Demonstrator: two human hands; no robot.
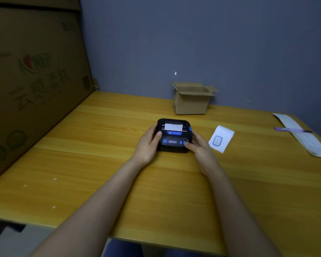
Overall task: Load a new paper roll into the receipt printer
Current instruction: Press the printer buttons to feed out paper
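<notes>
A small black receipt printer [173,135] with blue buttons sits on the yellow wooden table [100,164], its lid closed. A short white strip of paper [173,126] sticks out of its top slot. My left hand [149,143] grips the printer's left side, with the thumb on the top face. On the printer's right side rests my right hand [199,148], its thumb pressing a blue button at the front right corner. The roll inside is hidden.
A small open cardboard box [192,98] stands behind the printer by the grey wall. A white slip with a blue outline [221,139] lies right of the printer. Farther right lie a long paper sheet [304,136] and a purple pen [292,129]. A big cardboard carton [32,80] walls the left side.
</notes>
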